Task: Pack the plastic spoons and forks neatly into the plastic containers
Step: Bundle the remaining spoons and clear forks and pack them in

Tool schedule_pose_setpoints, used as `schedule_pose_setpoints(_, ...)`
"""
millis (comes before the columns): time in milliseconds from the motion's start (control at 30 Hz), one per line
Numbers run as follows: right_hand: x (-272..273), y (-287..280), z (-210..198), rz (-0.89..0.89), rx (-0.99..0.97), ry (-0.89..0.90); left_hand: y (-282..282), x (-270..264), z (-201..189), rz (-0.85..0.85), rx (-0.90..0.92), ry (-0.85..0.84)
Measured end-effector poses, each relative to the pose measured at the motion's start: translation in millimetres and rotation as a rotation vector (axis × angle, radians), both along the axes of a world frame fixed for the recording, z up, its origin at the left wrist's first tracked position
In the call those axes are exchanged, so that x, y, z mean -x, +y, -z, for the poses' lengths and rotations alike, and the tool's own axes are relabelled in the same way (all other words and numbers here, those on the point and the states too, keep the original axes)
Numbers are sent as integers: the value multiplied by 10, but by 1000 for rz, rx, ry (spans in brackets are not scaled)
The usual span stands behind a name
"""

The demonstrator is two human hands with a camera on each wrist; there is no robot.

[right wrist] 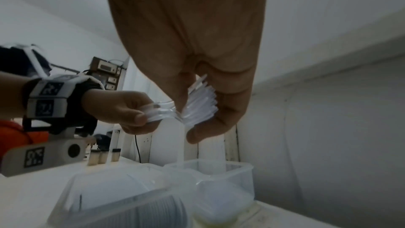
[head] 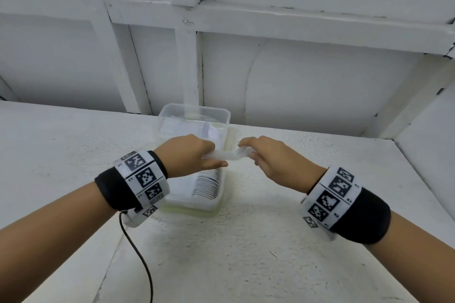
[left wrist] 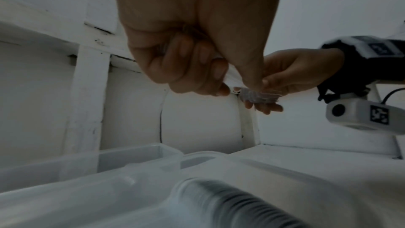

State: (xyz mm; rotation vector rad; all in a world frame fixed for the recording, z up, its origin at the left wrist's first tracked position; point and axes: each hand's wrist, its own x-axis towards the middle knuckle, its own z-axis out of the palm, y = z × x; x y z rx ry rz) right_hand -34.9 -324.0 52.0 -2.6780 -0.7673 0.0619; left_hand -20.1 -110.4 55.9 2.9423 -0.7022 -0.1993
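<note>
Both hands hold one bundle of clear plastic cutlery [head: 227, 155] level above the table. My left hand [head: 197, 155] grips its left end and my right hand [head: 261, 152] pinches the right end. In the right wrist view the bundle [right wrist: 197, 108] fans out between thumb and fingers. Whether they are spoons or forks I cannot tell. Under the hands lies a clear near container [head: 211, 204] with a packed row of stacked cutlery [head: 208, 184]. A second clear container [head: 170, 113] stands behind it, its contents hard to make out.
The white rough-surfaced table [head: 246, 241] ends at a white framed wall [head: 295, 81] just behind the containers. A black cable [head: 138, 253] hangs from my left wrist. Small brown-capped bottles [right wrist: 103, 157] stand at the far left of the table.
</note>
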Motion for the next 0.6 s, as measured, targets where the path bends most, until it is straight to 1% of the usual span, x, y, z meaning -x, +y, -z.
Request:
schedule_pose_setpoints(33, -65, 43, -16, 7, -44, 45, 38, -68, -12, -12, -3, -4)
schedule_pose_setpoints(133, -305, 193, -13, 39, -133, 84, 154, -298, -43, -54, 19, -8)
schedule_pose_setpoints(200, -521, 296, 10, 53, -169, 104, 254, -509, -65, -99, 23, 21)
schedule_pose_setpoints(300, -903, 435, 13, 125, -168, 128, 462, -873, -94, -226, -5, 64)
schedule_pose_setpoints(400, -1252, 554, 54, 194, -126, 133, 640, -1181, -84, -365, -44, 2)
schedule_pose_setpoints(433, -1349, 592, 86, 201, -102, 118, 671, -1255, -80, -388, -53, -15)
schedule_pose_setpoints(500, -1522, 680, 191, 196, -37, 90, 700, -1368, -62, -382, -85, 16)
schedule_pose_setpoints(600, -1705, 815, 351, 173, 55, 83, 692, -1470, 24, -287, -203, 134)
